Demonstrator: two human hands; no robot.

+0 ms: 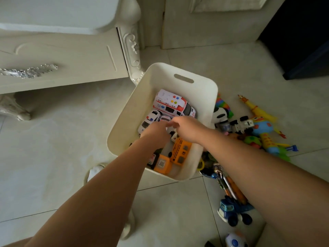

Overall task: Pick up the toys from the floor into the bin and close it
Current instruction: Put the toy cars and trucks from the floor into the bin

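Two hands reach into the white bin: left hand and right hand nearly touching over the toy cars (fingers curl down; any hold cannot be told). Loose toys lie on the floor beside its right wall.

- Your left hand dips into the bin with its fingers out of sight, so you cannot tell whether it grips anything.
- Your right hand is smeared at the fingertips (motion blur), and its grasp is just as unclear.
- A small white toy between the hands is mostly covered.
- Your right forearm hides part of the toy pile at centre right.
- The round blue-and-white toy is cut off by the bottom edge.
- The pale curved object beneath your left forearm cannot be identified.
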